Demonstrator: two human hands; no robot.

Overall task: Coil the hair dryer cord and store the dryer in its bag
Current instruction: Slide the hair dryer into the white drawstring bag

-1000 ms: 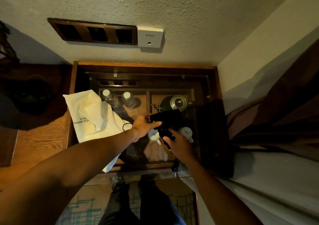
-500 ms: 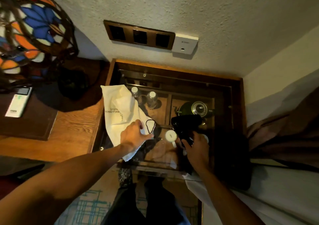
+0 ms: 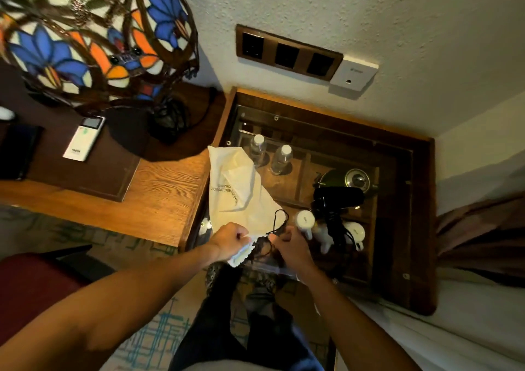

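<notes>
Your left hand (image 3: 231,238) pinches the bag (image 3: 237,193) mouth, your right hand (image 3: 287,238) pinches its drawstring (image 3: 279,223) — pull them apart to widen the opening. The dryer (image 3: 338,198) lies just right on the glass worktop (image 3: 395,228), cord bundled.

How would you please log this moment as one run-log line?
left hand: grips bag mouth | right hand: pinches drawstring | hair dryer: on glass top, not bagged | step: opening bag
</notes>
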